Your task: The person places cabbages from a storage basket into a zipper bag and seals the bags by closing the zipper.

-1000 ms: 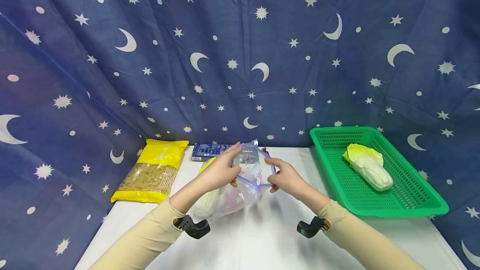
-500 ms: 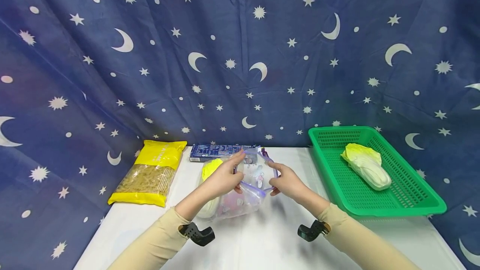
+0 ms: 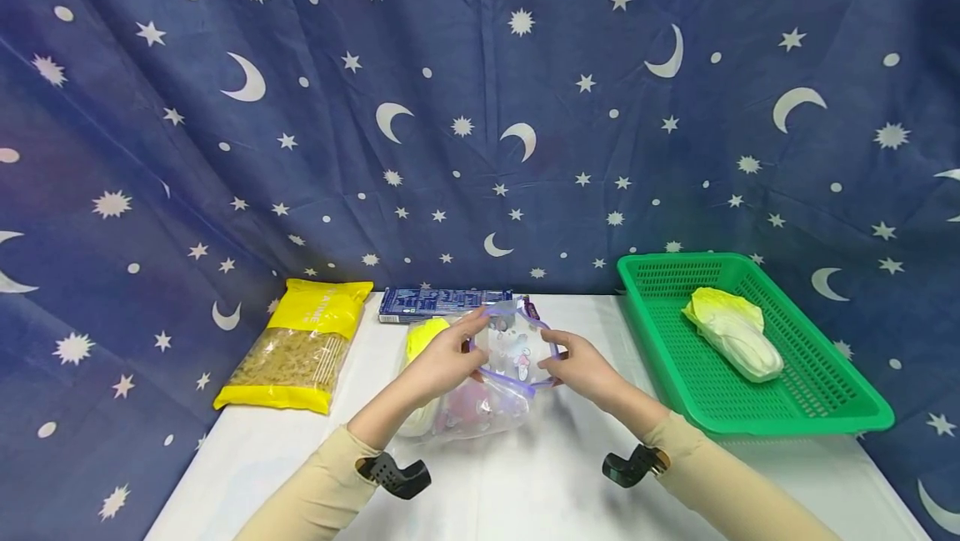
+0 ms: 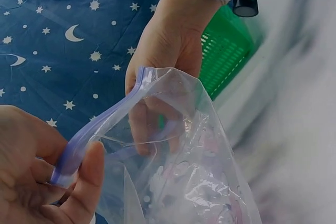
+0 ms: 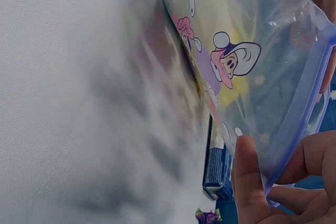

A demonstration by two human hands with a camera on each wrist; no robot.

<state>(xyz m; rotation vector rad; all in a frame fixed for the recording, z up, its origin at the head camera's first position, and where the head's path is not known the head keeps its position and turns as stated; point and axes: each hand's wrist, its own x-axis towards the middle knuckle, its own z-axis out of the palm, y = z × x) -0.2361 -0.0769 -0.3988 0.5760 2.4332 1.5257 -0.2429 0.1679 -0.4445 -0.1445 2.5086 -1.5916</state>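
Observation:
Both hands hold the mouth of a clear zip bag [image 3: 487, 416] spread apart, its purple zip edge running between them. My left hand [image 3: 448, 356] pinches the left side of the opening between thumb and fingers. The opposite side is gripped by my right hand [image 3: 583, 368]. Pink and white cartoon figures are printed on the plastic, plain in the right wrist view on the bag [image 5: 262, 77]. Next to it, partly behind my left hand and forearm, lies a yellow-and-white napa cabbage [image 3: 425, 334], with clear plastic showing around it.
A yellow pasta bag [image 3: 300, 345] lies at the left. Behind the zip bag are a flat blue box [image 3: 427, 302] and a small purple package [image 3: 530, 308]. On the right stands a green basket [image 3: 675, 383] with another napa cabbage [image 3: 735, 337] inside.
The bag's mouth has been spread wider and rounder. My left hand has come slightly lower and nearer the right hand, uncovering more of the blue box and the cabbage.

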